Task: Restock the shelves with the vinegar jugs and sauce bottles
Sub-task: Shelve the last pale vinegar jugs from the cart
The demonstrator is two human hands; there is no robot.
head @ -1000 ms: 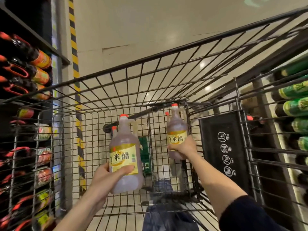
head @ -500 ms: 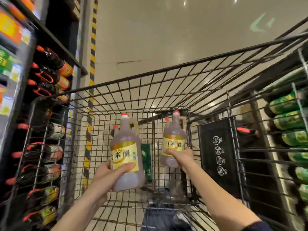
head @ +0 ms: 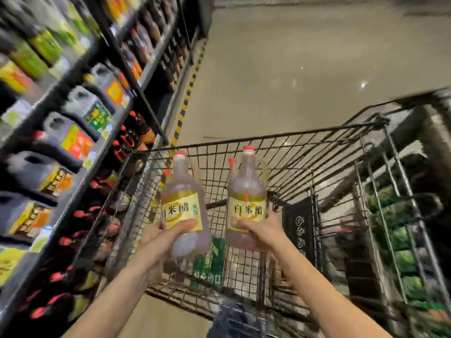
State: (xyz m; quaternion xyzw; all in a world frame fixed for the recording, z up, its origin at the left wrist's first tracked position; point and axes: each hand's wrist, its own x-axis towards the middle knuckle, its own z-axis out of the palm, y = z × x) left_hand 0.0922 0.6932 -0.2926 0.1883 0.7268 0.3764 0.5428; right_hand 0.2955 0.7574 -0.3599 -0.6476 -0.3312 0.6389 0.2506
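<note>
I hold two clear vinegar jugs with red caps and yellow labels above a wire shopping cart (head: 292, 142). My left hand (head: 161, 240) grips the left vinegar jug (head: 184, 206) around its lower body, thumb across the label. My right hand (head: 261, 231) grips the right vinegar jug (head: 246, 191) from below its label. Both jugs are upright, side by side, a small gap between them. More red caps show behind each jug inside the cart. The shelves (head: 80, 147) on the left carry grey jugs and dark sauce bottles with red caps.
A second shelf unit with green-labelled bottles (head: 400, 230) stands to the right of the cart. A black panel with round symbols (head: 299, 230) hangs inside the cart. A yellow-black striped edge (head: 188, 93) runs along the left shelf base. Pale floor stretches ahead.
The view has swung left and up, so the left shelves now fill more of the frame. Both jugs have risen out of the cart and come closer together.
</note>
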